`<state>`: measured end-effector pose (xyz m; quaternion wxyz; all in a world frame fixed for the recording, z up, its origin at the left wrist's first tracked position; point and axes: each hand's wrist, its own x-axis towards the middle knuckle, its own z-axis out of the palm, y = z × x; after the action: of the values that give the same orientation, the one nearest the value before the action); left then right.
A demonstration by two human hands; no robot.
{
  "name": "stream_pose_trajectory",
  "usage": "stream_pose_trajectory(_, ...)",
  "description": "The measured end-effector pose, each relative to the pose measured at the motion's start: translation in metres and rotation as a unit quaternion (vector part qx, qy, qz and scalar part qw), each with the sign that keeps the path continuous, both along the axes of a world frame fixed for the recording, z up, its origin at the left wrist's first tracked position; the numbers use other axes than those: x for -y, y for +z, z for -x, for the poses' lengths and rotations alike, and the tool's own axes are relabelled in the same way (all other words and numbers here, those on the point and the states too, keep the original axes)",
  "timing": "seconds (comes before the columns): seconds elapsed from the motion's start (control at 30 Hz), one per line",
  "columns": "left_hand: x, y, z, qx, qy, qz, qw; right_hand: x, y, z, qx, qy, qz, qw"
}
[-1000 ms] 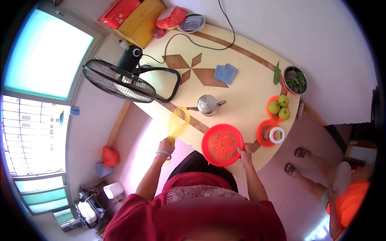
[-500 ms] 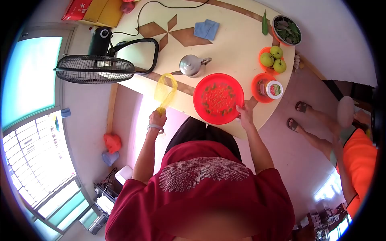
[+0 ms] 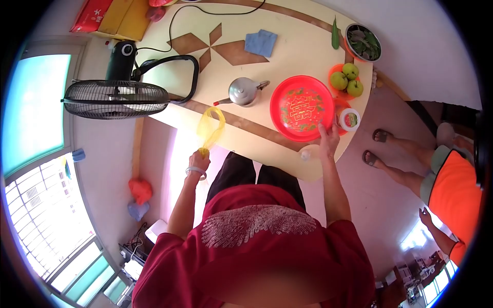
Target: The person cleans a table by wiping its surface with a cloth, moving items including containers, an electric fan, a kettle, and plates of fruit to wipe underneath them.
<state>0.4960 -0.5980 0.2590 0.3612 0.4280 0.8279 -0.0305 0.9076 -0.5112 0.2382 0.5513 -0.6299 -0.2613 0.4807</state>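
A yellow translucent plastic bag (image 3: 210, 127) hangs open at the top from my left hand (image 3: 200, 161), whose fingers are closed round its gathered lower part. My right hand (image 3: 328, 139) is at the lower right rim of a red round tray (image 3: 297, 115) with a printed pattern, fingers against the rim. The tray is over the table's right part and partly covers an orange bowl (image 3: 340, 108) with a white-lidded jar (image 3: 351, 119). Left of the tray stands a metal teapot (image 3: 243, 92). A small clear object (image 3: 306, 154) lies near the table edge, left of my right wrist.
A black fan (image 3: 115, 99) stands at the table's left. A blue cloth (image 3: 261, 43), green fruits (image 3: 339, 80), a long leaf (image 3: 335, 34) and a bowl of leaves (image 3: 363, 42) are on the table (image 3: 287, 25). A person in orange (image 3: 454, 192) is at the right.
My right hand has moved the red tray to the right, towards the orange bowl. The bag stays in my left hand. The view has shifted, and the other person's arm has moved.
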Motion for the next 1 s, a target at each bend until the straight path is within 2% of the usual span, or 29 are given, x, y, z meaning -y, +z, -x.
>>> stream_pose_trajectory(0.1,-0.004,-0.016,0.018,-0.002,-0.023,-0.026,0.999,-0.011,-0.012,-0.001,0.019,-0.051,-0.040,0.998)
stream_pose_trajectory(0.2,-0.001,-0.046,0.047,-0.014,-0.096,-0.047,0.994,-0.038,-0.003,0.011,-0.090,-0.154,0.009,0.984)
stream_pose_trajectory(0.3,-0.013,-0.031,0.061,0.005,-0.109,0.003,0.994,-0.072,-0.008,0.029,-0.251,-0.156,0.062,0.953)
stream_pose_trajectory(0.4,-0.018,-0.026,0.086,0.026,-0.115,0.048,0.992,-0.107,-0.008,0.077,-0.185,-0.090,0.101,0.973)
stream_pose_trajectory(0.43,-0.021,-0.017,0.093,0.030,-0.106,0.060,0.992,-0.125,0.012,0.106,-0.153,-0.088,0.077,0.981)
stream_pose_trajectory(0.5,-0.022,-0.008,0.110,0.032,-0.085,0.089,0.992,-0.160,0.004,0.141,-0.122,-0.016,0.069,0.990)
stream_pose_trajectory(0.6,-0.020,-0.009,0.140,0.031,-0.085,0.110,0.990,-0.212,0.026,0.214,-0.093,0.041,0.071,0.992)
stream_pose_trajectory(0.73,-0.021,-0.006,0.162,0.023,-0.057,0.131,0.990,-0.266,0.075,0.310,-0.090,0.100,0.018,0.991)
stream_pose_trajectory(0.8,-0.022,-0.006,0.165,0.025,-0.052,0.132,0.990,-0.281,0.097,0.339,-0.166,0.199,-0.029,0.965)
stream_pose_trajectory(0.9,-0.015,-0.021,0.167,0.037,-0.053,0.127,0.990,-0.288,0.078,0.367,-0.226,0.184,0.101,0.951)
stream_pose_trajectory(1.0,0.001,-0.046,0.165,0.040,-0.083,0.117,0.989,-0.256,0.052,0.363,-0.109,0.317,0.128,0.933)
